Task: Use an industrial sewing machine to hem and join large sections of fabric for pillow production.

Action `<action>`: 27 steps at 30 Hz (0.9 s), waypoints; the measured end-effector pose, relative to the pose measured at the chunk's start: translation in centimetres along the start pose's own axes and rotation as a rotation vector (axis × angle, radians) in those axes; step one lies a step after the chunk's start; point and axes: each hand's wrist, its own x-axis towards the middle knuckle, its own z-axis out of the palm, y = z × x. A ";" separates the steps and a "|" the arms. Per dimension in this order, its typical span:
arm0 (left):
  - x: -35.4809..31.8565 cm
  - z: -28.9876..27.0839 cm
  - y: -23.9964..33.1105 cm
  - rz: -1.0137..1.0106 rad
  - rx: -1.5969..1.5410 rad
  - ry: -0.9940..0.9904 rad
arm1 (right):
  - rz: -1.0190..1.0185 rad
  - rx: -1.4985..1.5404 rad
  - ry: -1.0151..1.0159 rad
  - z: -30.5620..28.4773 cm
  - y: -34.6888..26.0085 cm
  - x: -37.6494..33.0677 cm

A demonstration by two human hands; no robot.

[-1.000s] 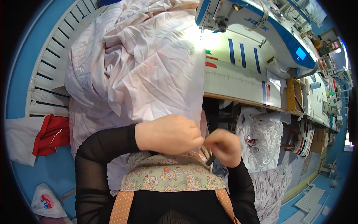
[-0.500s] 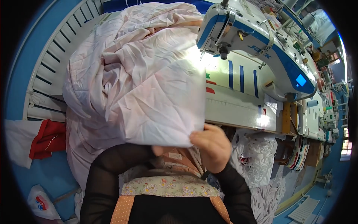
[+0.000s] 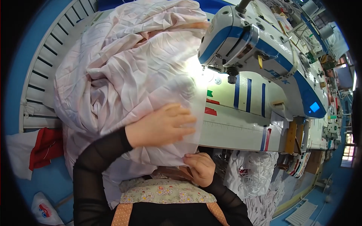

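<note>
Pinching the bottom edge of the pale pink cloth (image 3: 124, 79), the right hand (image 3: 200, 167) sits low while the left hand (image 3: 160, 126) lies flat on it with fingers spread, on the desk (image 3: 233, 132) beside the white-and-blue sewing machine (image 3: 260, 56).

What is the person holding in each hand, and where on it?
The right hand pinches the lower edge of the pale pink fabric between its fingers. The left hand lies flat on top of it, pressing rather than gripping.
</note>
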 end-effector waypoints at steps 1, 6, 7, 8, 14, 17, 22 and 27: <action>0.2 -0.1 -1.1 0.025 0.127 -0.033 | -0.017 -0.006 -0.002 -0.2 0.1 0.3; 1.8 -0.9 -4.7 0.042 0.102 -0.051 | -0.067 -0.092 -0.003 -1.6 0.0 2.8; 2.1 -0.9 -5.5 0.032 0.077 -0.053 | -0.088 -0.111 0.003 -1.8 0.0 3.3; 2.4 -1.0 -6.2 0.027 0.071 -0.054 | -0.082 -0.109 -0.003 -2.0 0.0 3.9; 4.2 -1.3 -10.7 -0.040 0.010 0.028 | -0.084 -0.148 -0.043 -2.7 0.9 7.1; 5.2 -1.3 -12.4 -0.070 0.151 0.095 | -0.066 -0.159 -0.075 -3.2 1.3 8.5; 7.7 -2.6 -15.6 -0.131 0.236 0.050 | -0.076 -0.198 -0.124 -4.0 2.6 11.0; 9.7 -2.4 -19.8 -0.021 0.308 0.137 | -0.113 -0.234 -0.171 -4.1 3.8 13.4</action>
